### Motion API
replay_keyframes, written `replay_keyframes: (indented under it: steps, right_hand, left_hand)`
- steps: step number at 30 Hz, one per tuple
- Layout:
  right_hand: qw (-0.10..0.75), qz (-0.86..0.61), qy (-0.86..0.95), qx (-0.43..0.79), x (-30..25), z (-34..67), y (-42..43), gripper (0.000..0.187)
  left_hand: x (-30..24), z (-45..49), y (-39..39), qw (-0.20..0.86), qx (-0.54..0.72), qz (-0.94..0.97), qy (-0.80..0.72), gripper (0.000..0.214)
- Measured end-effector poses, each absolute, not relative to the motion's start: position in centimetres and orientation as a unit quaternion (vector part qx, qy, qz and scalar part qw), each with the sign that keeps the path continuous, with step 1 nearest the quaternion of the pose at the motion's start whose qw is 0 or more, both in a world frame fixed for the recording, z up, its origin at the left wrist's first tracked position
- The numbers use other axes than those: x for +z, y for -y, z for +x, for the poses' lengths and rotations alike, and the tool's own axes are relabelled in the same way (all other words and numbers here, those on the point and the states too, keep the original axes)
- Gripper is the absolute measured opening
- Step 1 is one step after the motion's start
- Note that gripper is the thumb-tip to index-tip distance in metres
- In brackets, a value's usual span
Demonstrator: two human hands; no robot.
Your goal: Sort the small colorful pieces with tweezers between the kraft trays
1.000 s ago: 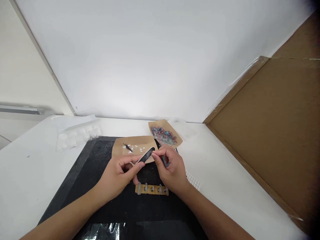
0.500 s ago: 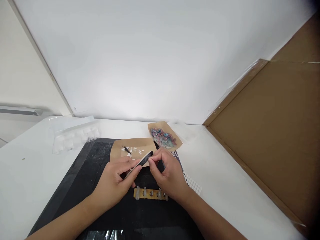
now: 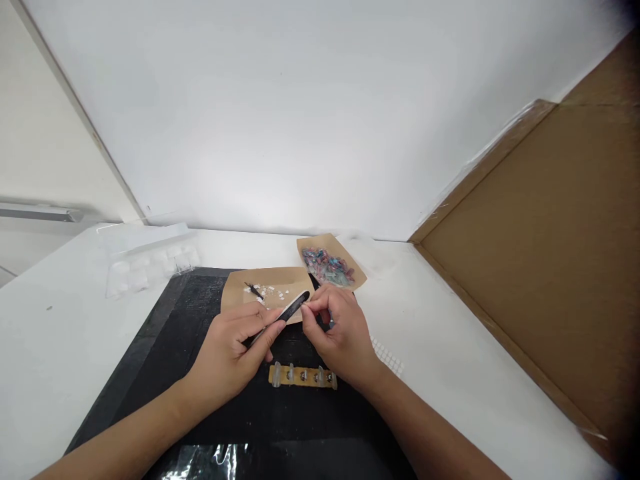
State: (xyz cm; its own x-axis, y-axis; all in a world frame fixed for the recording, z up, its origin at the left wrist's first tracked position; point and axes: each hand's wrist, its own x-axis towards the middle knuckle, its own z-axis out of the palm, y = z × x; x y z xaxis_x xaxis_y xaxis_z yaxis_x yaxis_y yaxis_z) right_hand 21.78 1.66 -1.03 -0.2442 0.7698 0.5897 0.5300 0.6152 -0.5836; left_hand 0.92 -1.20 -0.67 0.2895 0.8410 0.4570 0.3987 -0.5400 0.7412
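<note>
My left hand point(image 3: 233, 343) is closed around a dark nail file with a pale edge point(image 3: 295, 307), which slants up to the right. At the upper end of the file, my right hand point(image 3: 343, 330) pinches thumb and forefinger together against its side. Whatever lies in that pinch is too small to make out. Below the hands, a yellowish strip point(image 3: 296, 377) carries several clear nail tips in a row on small metallic mounts. Behind the file lies a sheet of brown paper point(image 3: 237, 283) with white flakes and a small dark piece on it.
A second brown paper point(image 3: 361, 275) holds a heap of shiny coloured pieces in clear film. White adhesive tabs point(image 3: 387, 355) lie right of my right wrist. A clear plastic case point(image 3: 145, 267) sits back left. Cardboard point(image 3: 525, 253) stands along the right, beyond the black mat point(image 3: 165, 360).
The view has tilted slightly, so the table things sit a little higher in the picture. Both hands keep their hold, with the right fingertips still at the file's upper end.
</note>
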Motion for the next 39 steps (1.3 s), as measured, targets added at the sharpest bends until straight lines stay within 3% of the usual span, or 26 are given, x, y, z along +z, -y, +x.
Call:
replay_keyframes:
  steps: [21,39]
  right_hand:
    - [0.431,-0.379,0.809,0.129,-1.39,21.77,-1.70,0.018]
    - [0.479,-0.396,0.779,0.084,-1.57,22.01,-1.71,0.014]
  left_hand:
    - [-0.17,1.22,1.57,0.306,0.430,0.725,-0.443,0.024]
    - [-0.06,1.12,1.68,0.325,0.416,0.720,-0.450,0.025]
